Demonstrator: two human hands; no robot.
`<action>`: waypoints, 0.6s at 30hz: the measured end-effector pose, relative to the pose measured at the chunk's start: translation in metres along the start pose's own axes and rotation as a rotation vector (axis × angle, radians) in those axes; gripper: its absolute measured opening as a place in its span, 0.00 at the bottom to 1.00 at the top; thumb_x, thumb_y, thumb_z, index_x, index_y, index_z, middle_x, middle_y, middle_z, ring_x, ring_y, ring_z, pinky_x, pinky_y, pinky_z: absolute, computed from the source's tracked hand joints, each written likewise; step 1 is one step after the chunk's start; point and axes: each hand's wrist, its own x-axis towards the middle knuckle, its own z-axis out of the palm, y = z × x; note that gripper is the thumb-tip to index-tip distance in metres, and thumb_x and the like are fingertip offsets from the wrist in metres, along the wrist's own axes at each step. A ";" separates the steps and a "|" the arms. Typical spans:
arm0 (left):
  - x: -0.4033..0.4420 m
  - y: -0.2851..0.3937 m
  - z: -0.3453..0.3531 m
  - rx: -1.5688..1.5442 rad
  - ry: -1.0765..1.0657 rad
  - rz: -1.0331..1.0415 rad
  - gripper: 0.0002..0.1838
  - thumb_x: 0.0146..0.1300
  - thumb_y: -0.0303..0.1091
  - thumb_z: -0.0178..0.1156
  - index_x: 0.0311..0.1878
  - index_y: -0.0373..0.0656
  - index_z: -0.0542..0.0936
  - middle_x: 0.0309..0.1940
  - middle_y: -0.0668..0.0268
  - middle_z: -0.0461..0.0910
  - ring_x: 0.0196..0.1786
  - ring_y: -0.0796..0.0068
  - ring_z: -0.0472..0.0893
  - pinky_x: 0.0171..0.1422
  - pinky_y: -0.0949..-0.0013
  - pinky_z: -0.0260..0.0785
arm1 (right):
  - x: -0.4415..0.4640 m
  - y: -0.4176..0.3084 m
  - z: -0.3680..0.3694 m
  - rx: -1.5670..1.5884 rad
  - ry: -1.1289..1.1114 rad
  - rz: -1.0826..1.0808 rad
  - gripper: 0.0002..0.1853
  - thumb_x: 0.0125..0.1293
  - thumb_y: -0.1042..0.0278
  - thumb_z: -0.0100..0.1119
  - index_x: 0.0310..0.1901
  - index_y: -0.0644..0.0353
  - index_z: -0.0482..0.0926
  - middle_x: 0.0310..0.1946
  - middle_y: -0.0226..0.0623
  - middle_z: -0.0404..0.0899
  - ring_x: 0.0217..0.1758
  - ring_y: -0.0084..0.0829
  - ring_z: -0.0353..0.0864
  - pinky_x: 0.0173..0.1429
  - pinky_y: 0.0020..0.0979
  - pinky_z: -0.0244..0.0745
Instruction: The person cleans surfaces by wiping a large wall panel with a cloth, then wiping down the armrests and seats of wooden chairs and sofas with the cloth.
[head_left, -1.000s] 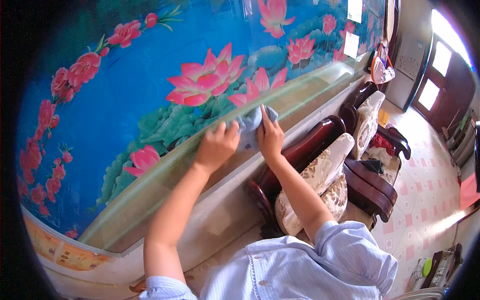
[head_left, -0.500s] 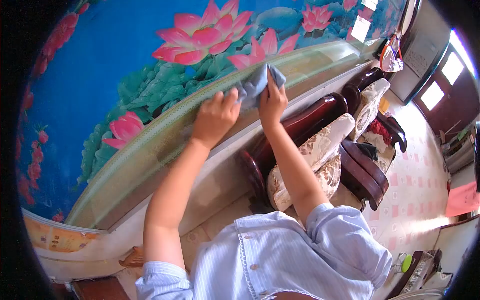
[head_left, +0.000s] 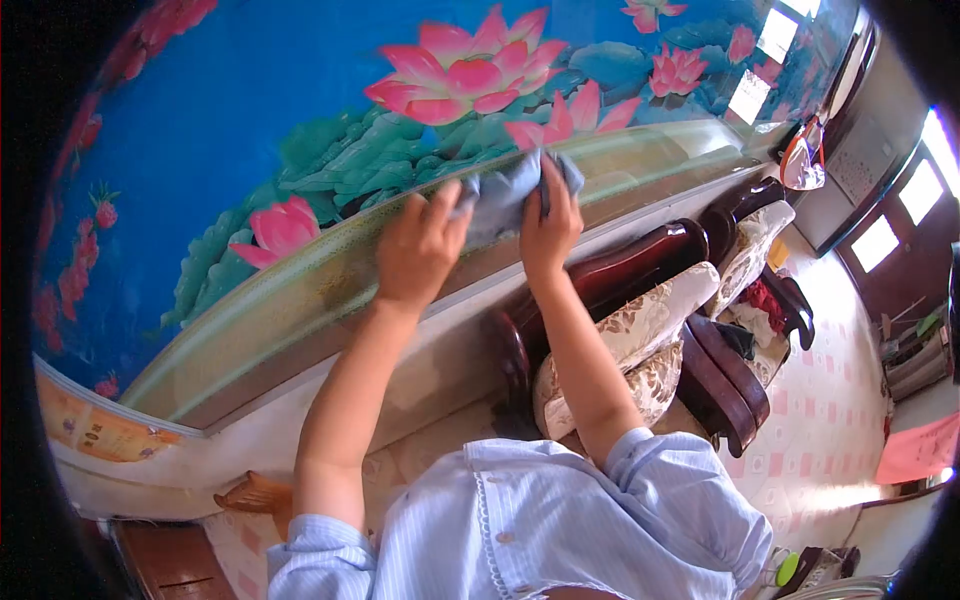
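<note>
A grey-blue cloth [head_left: 503, 198] stretches between my two hands, in front of the lower border of a glossy wall mural [head_left: 330, 90] with pink lotus flowers. My left hand [head_left: 422, 245] grips the cloth's left end, its fingers curled and slightly blurred. On the other end, my right hand [head_left: 550, 222] is closed, with the cloth bunched above its fingers. Both arms reach forward and up from striped light-blue sleeves. Whether the cloth touches the mural's surface cannot be made out.
Below the mural, to the right, stands a dark wooden sofa [head_left: 625, 265] with patterned cushions [head_left: 640, 310]. A bag [head_left: 803, 160] hangs at the mural's far end. Pink-and-white floor tiles [head_left: 800, 430] run along the right. A wooden object [head_left: 258, 492] lies at lower left.
The view has shifted, so the mural and sofa appear farther right and lower. My hands have drawn slightly apart, and the cloth between them looks more spread out.
</note>
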 end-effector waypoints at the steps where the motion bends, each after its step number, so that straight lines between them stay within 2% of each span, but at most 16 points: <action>1: 0.012 -0.008 -0.011 0.009 0.103 -0.032 0.07 0.55 0.33 0.65 0.38 0.47 0.82 0.48 0.71 0.77 0.37 0.70 0.75 0.35 0.69 0.73 | 0.021 -0.014 0.001 0.055 0.006 -0.028 0.20 0.63 0.76 0.56 0.58 0.52 0.77 0.47 0.48 0.80 0.50 0.51 0.80 0.52 0.41 0.75; 2: 0.016 -0.012 -0.017 0.019 0.206 -0.064 0.07 0.54 0.33 0.66 0.37 0.47 0.82 0.47 0.72 0.78 0.34 0.70 0.74 0.32 0.69 0.72 | 0.033 -0.023 0.002 0.109 0.011 -0.055 0.18 0.63 0.76 0.56 0.55 0.54 0.78 0.47 0.48 0.81 0.50 0.51 0.80 0.52 0.41 0.75; 6: -0.006 -0.016 -0.014 0.022 0.231 -0.106 0.09 0.54 0.32 0.67 0.39 0.48 0.83 0.47 0.73 0.78 0.33 0.70 0.74 0.31 0.68 0.71 | 0.027 -0.033 0.011 0.207 -0.001 0.015 0.17 0.61 0.78 0.55 0.52 0.61 0.78 0.49 0.47 0.80 0.51 0.50 0.79 0.56 0.41 0.73; 8: -0.035 -0.013 -0.001 -0.003 0.188 -0.072 0.15 0.53 0.33 0.68 0.46 0.48 0.82 0.44 0.71 0.77 0.33 0.70 0.74 0.31 0.68 0.71 | -0.015 -0.013 0.016 0.108 -0.031 0.016 0.17 0.60 0.78 0.55 0.52 0.63 0.76 0.48 0.49 0.79 0.52 0.52 0.79 0.56 0.42 0.72; 9: -0.066 -0.012 0.018 -0.145 0.080 -0.183 0.19 0.52 0.34 0.68 0.49 0.48 0.80 0.40 0.68 0.76 0.32 0.69 0.74 0.32 0.66 0.71 | -0.040 -0.002 0.016 0.062 -0.096 0.041 0.19 0.59 0.78 0.55 0.54 0.63 0.74 0.49 0.51 0.79 0.52 0.53 0.78 0.56 0.43 0.72; 10: -0.085 -0.010 0.024 -0.140 0.076 -0.200 0.19 0.52 0.34 0.68 0.49 0.48 0.80 0.40 0.68 0.76 0.32 0.69 0.74 0.32 0.66 0.71 | -0.066 0.009 0.015 0.015 -0.163 0.066 0.21 0.58 0.79 0.54 0.56 0.63 0.72 0.49 0.52 0.78 0.52 0.54 0.78 0.55 0.44 0.72; 12: -0.116 -0.004 0.025 -0.259 -0.038 -0.203 0.21 0.52 0.35 0.68 0.51 0.46 0.78 0.37 0.67 0.75 0.33 0.68 0.74 0.33 0.65 0.71 | -0.114 0.026 0.016 -0.042 -0.188 0.061 0.21 0.59 0.78 0.55 0.56 0.56 0.72 0.40 0.54 0.79 0.42 0.59 0.78 0.44 0.49 0.73; 13: -0.130 -0.001 0.025 -0.252 -0.038 -0.215 0.21 0.52 0.35 0.68 0.51 0.46 0.78 0.37 0.67 0.75 0.33 0.68 0.74 0.33 0.65 0.71 | -0.133 0.030 0.015 -0.061 -0.221 0.065 0.23 0.59 0.78 0.55 0.57 0.56 0.70 0.39 0.54 0.78 0.40 0.60 0.78 0.42 0.51 0.73; 15: -0.153 0.005 0.026 -0.292 -0.086 -0.166 0.29 0.52 0.34 0.69 0.59 0.49 0.73 0.29 0.63 0.69 0.30 0.62 0.75 0.36 0.61 0.71 | -0.161 0.032 0.010 -0.060 -0.300 0.069 0.22 0.59 0.77 0.55 0.57 0.55 0.70 0.37 0.53 0.78 0.38 0.58 0.78 0.40 0.50 0.73; 18: -0.175 0.005 0.022 -0.286 -0.110 -0.165 0.28 0.52 0.34 0.69 0.58 0.48 0.74 0.29 0.63 0.69 0.29 0.62 0.74 0.35 0.62 0.70 | -0.170 0.021 0.004 -0.083 -0.381 0.078 0.19 0.59 0.77 0.55 0.54 0.56 0.71 0.36 0.52 0.78 0.37 0.56 0.78 0.38 0.48 0.73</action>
